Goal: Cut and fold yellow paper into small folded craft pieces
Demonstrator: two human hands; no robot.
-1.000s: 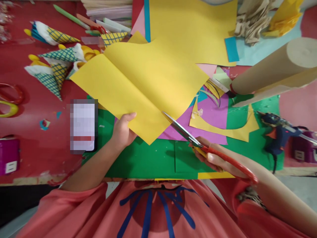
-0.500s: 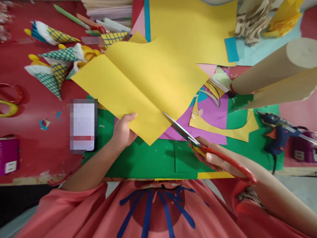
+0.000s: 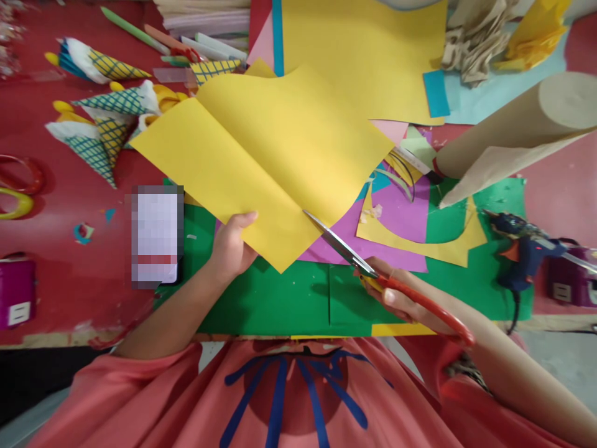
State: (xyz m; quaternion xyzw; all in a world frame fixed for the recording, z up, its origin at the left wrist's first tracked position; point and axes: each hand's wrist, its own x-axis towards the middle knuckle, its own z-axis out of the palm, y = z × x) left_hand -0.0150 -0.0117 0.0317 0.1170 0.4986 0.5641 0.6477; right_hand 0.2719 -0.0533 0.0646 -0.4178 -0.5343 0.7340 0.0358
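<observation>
The right hand (image 3: 405, 298) is gripping the red-handled scissors (image 3: 373, 270), their blades closed and touching the edge of the folded yellow sheet (image 3: 265, 155). The left hand (image 3: 231, 246) is pinching that sheet's near corner, lifting it above the green paper (image 3: 270, 298). Farther right, a brown paper roll (image 3: 508, 127) is lying; its loose flap has risen since a moment ago. No containers are holding anything visible.

1. Blue glue gun (image 3: 521, 252) lying at right on the red tabletop (image 3: 69, 292).
2. Patterned paper cones (image 3: 105, 121) clustered at upper left.
3. Brown paper roll (image 3: 513, 127) at upper right.
4. Green sheet (image 3: 280, 298) near the front edge.
</observation>
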